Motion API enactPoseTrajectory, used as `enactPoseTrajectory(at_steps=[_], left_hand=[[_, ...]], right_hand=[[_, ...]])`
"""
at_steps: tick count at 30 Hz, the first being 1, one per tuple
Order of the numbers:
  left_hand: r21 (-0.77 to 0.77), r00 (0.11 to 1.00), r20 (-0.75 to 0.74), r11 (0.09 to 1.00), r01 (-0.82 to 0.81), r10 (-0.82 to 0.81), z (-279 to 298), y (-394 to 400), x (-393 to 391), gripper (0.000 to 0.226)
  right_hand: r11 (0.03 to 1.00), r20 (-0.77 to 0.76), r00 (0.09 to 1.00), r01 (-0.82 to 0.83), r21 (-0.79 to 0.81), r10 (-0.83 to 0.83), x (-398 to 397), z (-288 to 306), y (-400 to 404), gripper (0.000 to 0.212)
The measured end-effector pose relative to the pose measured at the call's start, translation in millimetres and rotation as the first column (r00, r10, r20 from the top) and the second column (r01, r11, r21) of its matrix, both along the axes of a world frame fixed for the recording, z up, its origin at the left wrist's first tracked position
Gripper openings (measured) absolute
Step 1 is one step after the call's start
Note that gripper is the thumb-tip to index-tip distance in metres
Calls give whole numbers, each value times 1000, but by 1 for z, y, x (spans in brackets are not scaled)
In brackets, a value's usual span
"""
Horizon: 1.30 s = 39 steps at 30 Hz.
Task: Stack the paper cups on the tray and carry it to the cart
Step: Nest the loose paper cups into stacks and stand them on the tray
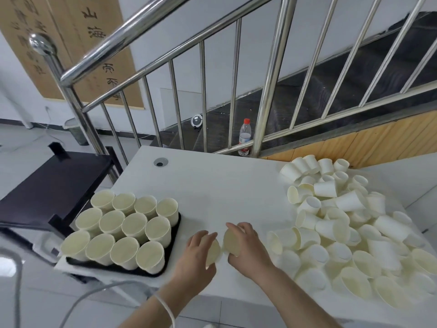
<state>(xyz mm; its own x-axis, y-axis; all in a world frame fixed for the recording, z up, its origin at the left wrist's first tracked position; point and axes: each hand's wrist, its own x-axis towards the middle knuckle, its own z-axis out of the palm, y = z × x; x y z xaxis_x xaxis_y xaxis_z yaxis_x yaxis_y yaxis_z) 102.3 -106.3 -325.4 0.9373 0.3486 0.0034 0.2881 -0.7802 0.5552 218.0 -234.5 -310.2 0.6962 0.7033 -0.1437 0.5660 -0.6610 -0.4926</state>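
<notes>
Cart (54,185) left of tray (113,266) – tray full of cup stacks (123,223); right of tray, left hand (201,252) and right hand (246,242) each grasp a cup – light, crushable, hold walls gently; loose cups (343,221) far right on desk (224,185)

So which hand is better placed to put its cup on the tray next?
Left, I think. The left hand holds a cup right beside the tray, which lies at the table's left end. The right hand also holds a cup, but sits nearer the loose pile and would cross over.
</notes>
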Motion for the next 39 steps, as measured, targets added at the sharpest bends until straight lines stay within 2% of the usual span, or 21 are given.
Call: enactPoseTrajectory(at_steps=[6,11,21,30,35,39], left_hand=[[3,985,105,991,-137,135,6,13,-49,68],[-77,953,172,968,-240,250,11,39,-78,68],[-46,910,251,943,-328,329,17,153,-136,66],[6,895,164,907,-422,415,10,259,-178,67],[21,908,120,913,-407,402,2,284,-185,67],[3,927,31,928,-374,374,-4,296,-184,73]], right_hand=[[997,-25,997,-71,35,72,-37,6,14,77],[992,-32,994,-104,69,106,-64,14,43,77],[979,-84,982,-155,133,167,-123,21,158,79],[976,-99,978,-167,143,182,-163,10,261,78],[982,-113,978,-170,82,178,-173,1,285,77],[986,-118,979,-164,38,167,-176,-8,297,76]])
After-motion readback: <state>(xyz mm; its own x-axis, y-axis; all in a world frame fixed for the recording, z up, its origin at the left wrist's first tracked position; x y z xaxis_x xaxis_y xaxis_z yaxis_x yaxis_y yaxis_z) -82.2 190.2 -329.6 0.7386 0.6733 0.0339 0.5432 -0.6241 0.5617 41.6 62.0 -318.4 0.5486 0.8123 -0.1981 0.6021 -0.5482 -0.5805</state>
